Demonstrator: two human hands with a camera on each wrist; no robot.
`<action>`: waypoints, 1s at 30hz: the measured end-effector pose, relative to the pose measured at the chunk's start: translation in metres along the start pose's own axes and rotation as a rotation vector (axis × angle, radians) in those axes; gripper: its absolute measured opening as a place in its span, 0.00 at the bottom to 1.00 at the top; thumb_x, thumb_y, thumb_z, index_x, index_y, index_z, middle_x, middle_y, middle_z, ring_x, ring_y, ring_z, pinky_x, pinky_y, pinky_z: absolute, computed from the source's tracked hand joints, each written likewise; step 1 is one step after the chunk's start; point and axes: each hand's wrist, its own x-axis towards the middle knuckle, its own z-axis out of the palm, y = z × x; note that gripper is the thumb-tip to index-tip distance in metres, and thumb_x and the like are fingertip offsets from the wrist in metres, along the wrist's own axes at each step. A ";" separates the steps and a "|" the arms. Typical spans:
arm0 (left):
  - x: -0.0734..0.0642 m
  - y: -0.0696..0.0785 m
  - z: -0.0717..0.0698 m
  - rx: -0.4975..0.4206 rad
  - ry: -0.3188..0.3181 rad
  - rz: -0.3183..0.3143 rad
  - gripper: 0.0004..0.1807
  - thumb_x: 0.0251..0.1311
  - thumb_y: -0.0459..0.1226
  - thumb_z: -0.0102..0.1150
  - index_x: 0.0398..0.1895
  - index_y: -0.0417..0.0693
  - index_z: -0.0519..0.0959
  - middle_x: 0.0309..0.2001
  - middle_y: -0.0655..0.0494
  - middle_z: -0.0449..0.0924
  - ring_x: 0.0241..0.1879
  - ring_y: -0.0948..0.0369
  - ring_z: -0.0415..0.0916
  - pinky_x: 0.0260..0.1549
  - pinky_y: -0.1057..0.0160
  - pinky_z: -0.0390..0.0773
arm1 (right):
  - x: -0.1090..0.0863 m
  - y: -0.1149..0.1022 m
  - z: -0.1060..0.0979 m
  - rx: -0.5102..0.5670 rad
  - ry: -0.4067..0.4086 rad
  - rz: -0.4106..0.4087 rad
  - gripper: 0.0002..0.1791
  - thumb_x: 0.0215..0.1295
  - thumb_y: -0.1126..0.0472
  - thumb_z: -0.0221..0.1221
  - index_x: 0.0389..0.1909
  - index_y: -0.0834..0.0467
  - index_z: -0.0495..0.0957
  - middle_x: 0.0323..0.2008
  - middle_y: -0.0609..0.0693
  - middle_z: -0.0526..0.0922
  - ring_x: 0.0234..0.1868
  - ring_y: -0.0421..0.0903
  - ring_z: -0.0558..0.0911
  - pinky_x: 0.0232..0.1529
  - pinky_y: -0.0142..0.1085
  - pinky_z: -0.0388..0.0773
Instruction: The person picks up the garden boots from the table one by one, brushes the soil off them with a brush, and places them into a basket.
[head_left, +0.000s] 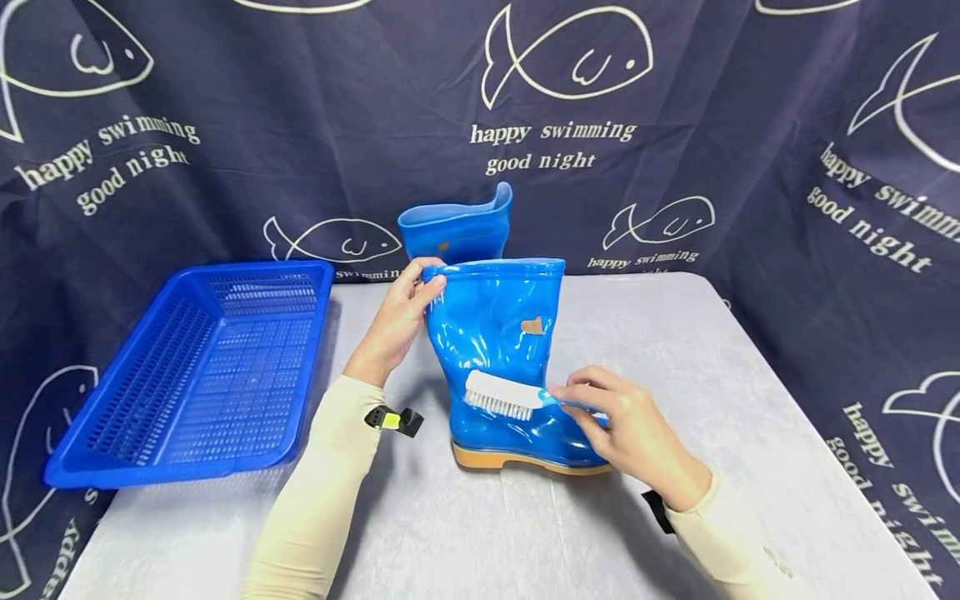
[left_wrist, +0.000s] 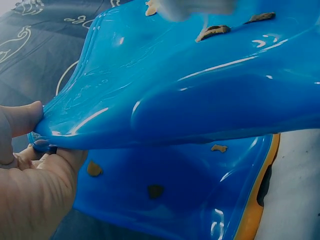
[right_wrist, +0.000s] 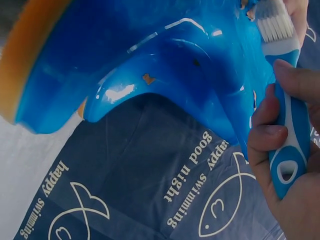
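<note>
A glossy blue rain boot (head_left: 491, 325) with a tan sole stands upright on the table, its toe to the right. At its top rim my left hand (head_left: 396, 323) pinches the edge, thumb on the near side. My right hand (head_left: 637, 429) grips the blue-and-white handle of a scrub brush (head_left: 498, 390), whose white bristles overlap the boot's ankle in the head view. A brown patch (head_left: 532, 326) marks the shaft; in the left wrist view more dark brown bits (left_wrist: 214, 32) stick to the boot near the blurred brush.
Behind stands a second blue boot (head_left: 455, 237), partly hidden, with brown and dark spots (left_wrist: 155, 191) on it. A blue plastic basket (head_left: 318, 350) sits at the left of the grey-white table (head_left: 697, 358). Dark fish-print cloth (head_left: 420, 108) hangs around the back and sides.
</note>
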 end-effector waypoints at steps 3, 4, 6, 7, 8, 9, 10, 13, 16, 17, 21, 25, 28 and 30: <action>0.000 0.001 0.000 -0.006 0.000 0.004 0.09 0.77 0.38 0.47 0.55 0.57 0.70 0.45 0.58 0.78 0.40 0.64 0.80 0.39 0.67 0.82 | -0.002 -0.003 -0.002 -0.003 -0.008 -0.004 0.22 0.49 0.75 0.70 0.46 0.56 0.88 0.39 0.47 0.84 0.38 0.42 0.82 0.40 0.25 0.79; 0.000 0.001 0.000 -0.002 -0.001 0.005 0.09 0.77 0.38 0.47 0.55 0.57 0.70 0.45 0.58 0.78 0.41 0.64 0.80 0.40 0.67 0.82 | -0.002 -0.004 -0.003 -0.006 0.001 -0.003 0.23 0.48 0.75 0.71 0.46 0.55 0.88 0.39 0.47 0.84 0.38 0.42 0.82 0.41 0.25 0.79; 0.000 0.002 0.000 0.005 -0.001 0.001 0.09 0.77 0.38 0.46 0.55 0.57 0.70 0.46 0.58 0.77 0.42 0.64 0.80 0.41 0.67 0.82 | -0.001 -0.005 -0.006 0.001 0.032 -0.006 0.23 0.47 0.76 0.71 0.46 0.55 0.88 0.39 0.47 0.84 0.38 0.41 0.81 0.40 0.24 0.78; -0.001 0.003 0.000 0.010 0.001 -0.003 0.09 0.77 0.38 0.47 0.56 0.57 0.70 0.47 0.57 0.77 0.42 0.64 0.79 0.41 0.67 0.82 | 0.000 -0.005 -0.008 0.011 0.053 -0.012 0.23 0.47 0.77 0.71 0.46 0.55 0.88 0.39 0.47 0.84 0.37 0.41 0.81 0.38 0.23 0.77; -0.001 0.003 0.000 0.018 0.003 -0.006 0.10 0.77 0.39 0.47 0.56 0.56 0.69 0.47 0.57 0.77 0.43 0.63 0.79 0.42 0.66 0.82 | 0.001 -0.005 -0.009 0.017 0.072 -0.019 0.23 0.47 0.77 0.71 0.45 0.55 0.88 0.39 0.47 0.84 0.37 0.41 0.81 0.37 0.23 0.76; -0.001 0.004 0.001 0.024 0.004 -0.008 0.10 0.77 0.39 0.47 0.57 0.55 0.69 0.47 0.57 0.76 0.44 0.63 0.79 0.42 0.66 0.81 | 0.003 -0.005 -0.010 0.022 0.088 -0.024 0.23 0.47 0.77 0.71 0.45 0.55 0.88 0.39 0.47 0.84 0.37 0.41 0.80 0.35 0.23 0.76; -0.002 0.004 0.001 0.028 0.007 -0.012 0.10 0.77 0.39 0.47 0.57 0.55 0.69 0.48 0.57 0.76 0.44 0.63 0.79 0.42 0.66 0.81 | 0.004 -0.005 -0.011 0.020 0.097 -0.025 0.23 0.47 0.78 0.71 0.45 0.55 0.88 0.39 0.47 0.84 0.36 0.41 0.80 0.35 0.23 0.75; -0.003 0.004 0.003 0.035 0.013 -0.018 0.11 0.77 0.39 0.47 0.58 0.53 0.69 0.48 0.57 0.76 0.45 0.63 0.78 0.43 0.67 0.81 | 0.007 -0.003 -0.010 0.001 0.107 -0.015 0.23 0.48 0.77 0.71 0.45 0.55 0.88 0.38 0.47 0.85 0.35 0.41 0.80 0.32 0.24 0.74; -0.003 0.003 0.004 0.027 0.010 -0.018 0.10 0.77 0.38 0.47 0.56 0.55 0.69 0.48 0.57 0.76 0.45 0.63 0.78 0.43 0.67 0.81 | 0.004 0.000 -0.004 -0.025 0.086 0.015 0.22 0.49 0.75 0.72 0.45 0.54 0.88 0.38 0.48 0.85 0.35 0.41 0.81 0.33 0.25 0.75; -0.003 0.002 0.004 0.022 0.007 -0.017 0.09 0.77 0.38 0.47 0.56 0.56 0.70 0.48 0.57 0.76 0.44 0.63 0.79 0.43 0.67 0.81 | 0.003 0.001 -0.002 -0.024 0.073 0.023 0.21 0.49 0.75 0.72 0.45 0.54 0.88 0.38 0.48 0.85 0.35 0.41 0.82 0.33 0.25 0.75; -0.003 0.001 0.003 0.009 0.005 -0.008 0.09 0.77 0.38 0.47 0.55 0.57 0.70 0.46 0.58 0.77 0.42 0.63 0.79 0.41 0.66 0.82 | -0.004 0.001 0.002 -0.017 0.016 0.046 0.20 0.52 0.74 0.71 0.45 0.54 0.88 0.39 0.47 0.86 0.36 0.41 0.83 0.35 0.28 0.78; -0.003 0.001 0.001 0.016 0.011 -0.004 0.10 0.77 0.39 0.47 0.57 0.55 0.69 0.46 0.57 0.77 0.42 0.63 0.80 0.41 0.66 0.82 | -0.009 0.000 0.000 -0.033 -0.023 0.057 0.20 0.53 0.73 0.70 0.46 0.52 0.88 0.40 0.45 0.85 0.37 0.40 0.83 0.39 0.32 0.80; -0.002 0.001 0.002 0.019 0.005 -0.002 0.11 0.77 0.39 0.47 0.58 0.54 0.69 0.47 0.57 0.77 0.43 0.63 0.79 0.42 0.66 0.81 | -0.011 0.000 -0.004 -0.035 -0.026 0.055 0.21 0.52 0.74 0.70 0.46 0.51 0.88 0.40 0.44 0.85 0.37 0.39 0.82 0.38 0.29 0.78; -0.002 0.001 0.002 0.016 0.001 0.000 0.11 0.77 0.39 0.47 0.58 0.54 0.69 0.48 0.57 0.76 0.44 0.62 0.79 0.43 0.66 0.81 | -0.011 0.000 -0.007 -0.028 -0.008 0.046 0.21 0.51 0.74 0.69 0.45 0.52 0.88 0.40 0.45 0.85 0.37 0.40 0.82 0.37 0.27 0.77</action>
